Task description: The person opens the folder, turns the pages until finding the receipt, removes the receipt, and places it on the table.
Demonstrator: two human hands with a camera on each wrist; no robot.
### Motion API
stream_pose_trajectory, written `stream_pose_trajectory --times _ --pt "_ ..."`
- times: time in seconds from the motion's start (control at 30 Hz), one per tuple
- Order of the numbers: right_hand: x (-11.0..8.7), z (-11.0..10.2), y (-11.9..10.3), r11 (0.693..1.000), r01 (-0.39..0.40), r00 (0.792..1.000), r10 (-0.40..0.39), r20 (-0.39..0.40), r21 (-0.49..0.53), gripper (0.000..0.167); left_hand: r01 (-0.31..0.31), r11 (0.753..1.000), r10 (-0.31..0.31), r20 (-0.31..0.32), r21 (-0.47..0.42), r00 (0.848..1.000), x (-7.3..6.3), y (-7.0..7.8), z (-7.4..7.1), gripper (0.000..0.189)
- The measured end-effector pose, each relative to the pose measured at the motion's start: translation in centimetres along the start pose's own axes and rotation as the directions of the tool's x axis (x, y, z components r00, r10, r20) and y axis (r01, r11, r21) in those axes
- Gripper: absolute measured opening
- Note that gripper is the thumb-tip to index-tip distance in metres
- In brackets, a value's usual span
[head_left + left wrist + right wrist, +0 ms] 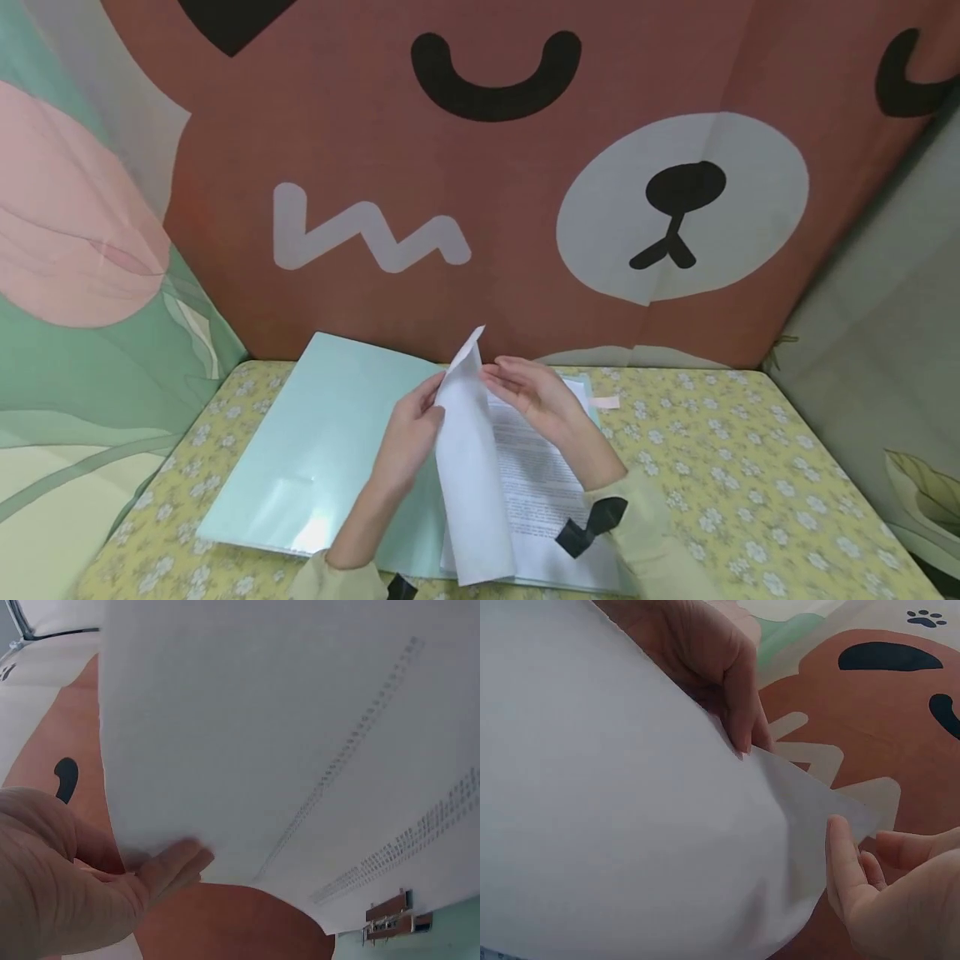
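Observation:
My left hand (408, 429) pinches the left edge of a raised white sheet (467, 467) between thumb and fingers. That sheet stands curved above an open mint-green folder (337, 425), its upper corner pointing up. My right hand (536, 396) is just right of the sheet, fingers mostly straight, above the printed pages (536, 467) in the folder's right side. In the right wrist view, the right hand's fingertips (838, 825) are right at the sheet's corner. Faint lines of print show on the sheet (225, 750) in the left wrist view.
The folder lies on a table with a yellow floral cloth (720, 483). A pale pink tab (605, 402) sticks out at its right edge. Behind the table hangs a brown curtain (510, 167) with a bear print. Black strips (592, 527) mark the right sleeve.

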State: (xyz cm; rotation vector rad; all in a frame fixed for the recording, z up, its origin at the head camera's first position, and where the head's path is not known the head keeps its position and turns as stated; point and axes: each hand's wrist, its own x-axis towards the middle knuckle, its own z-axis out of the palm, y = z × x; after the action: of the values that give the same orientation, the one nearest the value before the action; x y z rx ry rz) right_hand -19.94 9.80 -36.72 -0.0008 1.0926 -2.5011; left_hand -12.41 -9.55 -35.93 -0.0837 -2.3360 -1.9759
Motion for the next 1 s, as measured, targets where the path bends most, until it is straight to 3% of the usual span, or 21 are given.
stream_pose_trajectory --times 0.23,0.53,0.73,0.87,1.0 --pt "-0.4 -3.1 -0.7 0.996 0.013 0.999 -0.010 -0.041 0.090 0.018 0.070 0.997 -0.071 0.022 0.016 0.997 0.6 -0.5 -2.1 0.042" --pt "-0.5 -5.5 -2.6 0.995 0.059 0.995 -0.052 -0.081 0.084 0.019 0.142 0.975 -0.146 0.013 0.170 0.989 1.9 -0.7 -7.6 0.046" --pt "-0.7 -5.9 -3.2 0.994 0.070 0.995 -0.063 -0.082 0.083 0.019 0.180 0.954 -0.201 0.066 0.241 0.977 2.4 -2.7 -10.4 0.049" --pt "-0.9 -6.5 -3.5 0.990 0.064 0.993 -0.050 -0.111 0.126 0.021 0.198 0.932 -0.234 0.085 0.303 0.969 2.7 -4.7 -11.3 0.048" --pt "-1.0 -7.1 -3.9 0.986 0.067 0.992 -0.049 -0.120 0.153 0.022 0.215 0.894 -0.262 0.069 0.393 0.963 2.9 -6.4 -11.8 0.048"
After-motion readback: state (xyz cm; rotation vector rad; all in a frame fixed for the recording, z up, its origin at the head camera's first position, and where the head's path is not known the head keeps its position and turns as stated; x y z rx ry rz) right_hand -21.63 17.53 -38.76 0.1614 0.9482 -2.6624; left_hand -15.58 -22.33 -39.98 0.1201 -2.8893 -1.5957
